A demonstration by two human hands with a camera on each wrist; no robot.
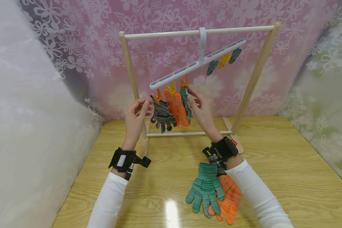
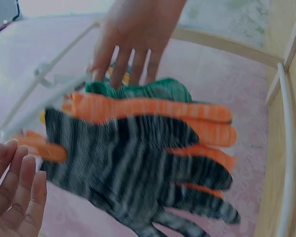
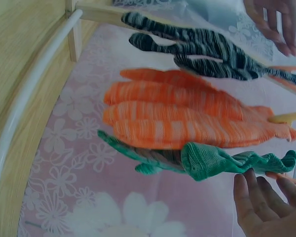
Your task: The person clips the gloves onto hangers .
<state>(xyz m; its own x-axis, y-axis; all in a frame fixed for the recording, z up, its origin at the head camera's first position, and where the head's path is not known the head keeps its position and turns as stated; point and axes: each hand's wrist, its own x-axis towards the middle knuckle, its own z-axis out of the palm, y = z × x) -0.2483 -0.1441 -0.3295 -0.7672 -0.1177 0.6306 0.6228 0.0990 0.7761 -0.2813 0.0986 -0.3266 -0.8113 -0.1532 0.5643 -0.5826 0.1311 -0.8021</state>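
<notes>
My left hand (image 1: 136, 115) is raised beside a black-and-grey striped glove (image 1: 163, 114), its fingers loosely bent and holding nothing. An orange clothespin (image 2: 44, 148) grips that glove's cuff, close by the left fingertips in the left wrist view. An orange glove (image 3: 187, 118) hangs in the middle from a yellow clothespin (image 1: 171, 89). To its right hangs a green glove (image 3: 212, 160), bunched at the cuff, under another orange clothespin (image 1: 184, 83). My right hand (image 1: 200, 109) is at this green glove, fingertips right at its cuff and fingers fairly straight.
A white hanger (image 1: 188, 67) hooks over the rod of a wooden rack (image 1: 249, 79), tilting down to the left. Several unused clothespins (image 1: 224, 61) hang at its right. On the table lie a green glove (image 1: 206, 186), an orange glove (image 1: 231, 196) and a dark striped glove (image 1: 220, 171), overlapping.
</notes>
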